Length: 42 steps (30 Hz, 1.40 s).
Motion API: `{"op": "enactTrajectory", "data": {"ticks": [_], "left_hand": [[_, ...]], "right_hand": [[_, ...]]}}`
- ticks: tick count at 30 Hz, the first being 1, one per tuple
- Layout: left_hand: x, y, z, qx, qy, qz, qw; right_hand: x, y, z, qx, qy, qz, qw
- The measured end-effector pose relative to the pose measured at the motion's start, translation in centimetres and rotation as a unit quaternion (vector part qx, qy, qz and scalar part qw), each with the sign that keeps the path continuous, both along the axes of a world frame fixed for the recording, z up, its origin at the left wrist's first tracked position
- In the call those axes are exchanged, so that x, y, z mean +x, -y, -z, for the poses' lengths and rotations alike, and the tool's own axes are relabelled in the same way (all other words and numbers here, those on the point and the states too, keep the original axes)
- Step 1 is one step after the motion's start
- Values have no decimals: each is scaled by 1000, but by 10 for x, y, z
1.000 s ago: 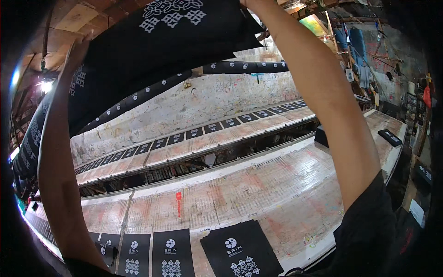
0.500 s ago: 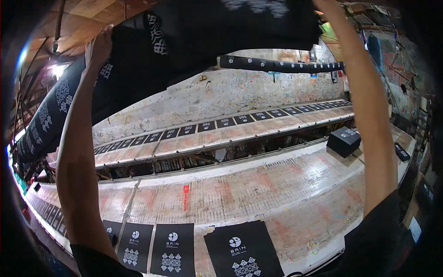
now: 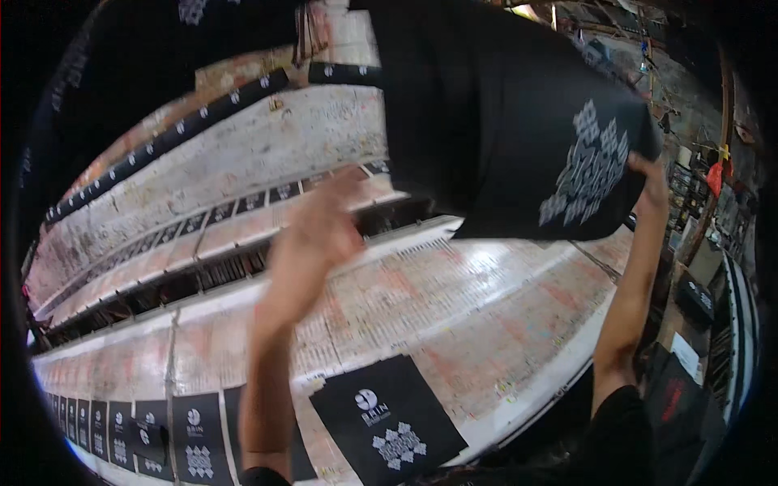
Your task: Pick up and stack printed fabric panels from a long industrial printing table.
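Note:
A large black printed fabric piece (image 3: 454, 105) with a pale geometric pattern hangs curved in the air across the upper right. My right hand (image 3: 651, 190) grips its right edge. Apart from the fabric, my left hand (image 3: 314, 239) is raised over the table's middle, smeared by motion; its fingers look spread and nothing shows in them. Below, a black printed sheet (image 3: 389, 421) with a round white emblem and pattern lies at a slant on the long printing table (image 3: 381, 324). Similar printed sheets (image 3: 194, 437) lie in a row to its left.
Beyond a dark gap, a second long table (image 3: 235, 235) carries a row of black printed pieces. More black printed fabric (image 3: 154, 154) hangs in strips along the stained wall (image 3: 316, 121). A black bundle (image 3: 695, 298) and a white paper (image 3: 686, 356) lie at the far right.
My left hand has left the fabric overhead and come down over the table. My right hand has lowered with the fabric's edge. The view has swung rightward.

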State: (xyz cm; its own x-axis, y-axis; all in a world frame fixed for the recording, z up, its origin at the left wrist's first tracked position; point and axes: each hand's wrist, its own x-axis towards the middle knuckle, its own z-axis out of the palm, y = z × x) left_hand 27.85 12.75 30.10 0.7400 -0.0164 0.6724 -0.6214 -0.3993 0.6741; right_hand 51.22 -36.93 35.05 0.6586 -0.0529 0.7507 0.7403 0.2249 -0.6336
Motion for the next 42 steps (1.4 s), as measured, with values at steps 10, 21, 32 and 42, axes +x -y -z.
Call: {"op": "enactTrajectory", "data": {"ticks": [10,21,32,42], "left_hand": [[-70,-42,267,-286,-319,-5,904],[-106,-19,397,-659,-372,-41,653],[-129,-81,376,-451,-479,-183,731],[-175,5,569,-405,-498,-344,686]], "right_hand": [[-90,-131,191,-175,-269,-148,936],[-73,-273,303,-400,-334,-360,774],[-90,-316,378,-347,-506,-304,728],[-175,-231,625,-533,-473,-84,696]]}}
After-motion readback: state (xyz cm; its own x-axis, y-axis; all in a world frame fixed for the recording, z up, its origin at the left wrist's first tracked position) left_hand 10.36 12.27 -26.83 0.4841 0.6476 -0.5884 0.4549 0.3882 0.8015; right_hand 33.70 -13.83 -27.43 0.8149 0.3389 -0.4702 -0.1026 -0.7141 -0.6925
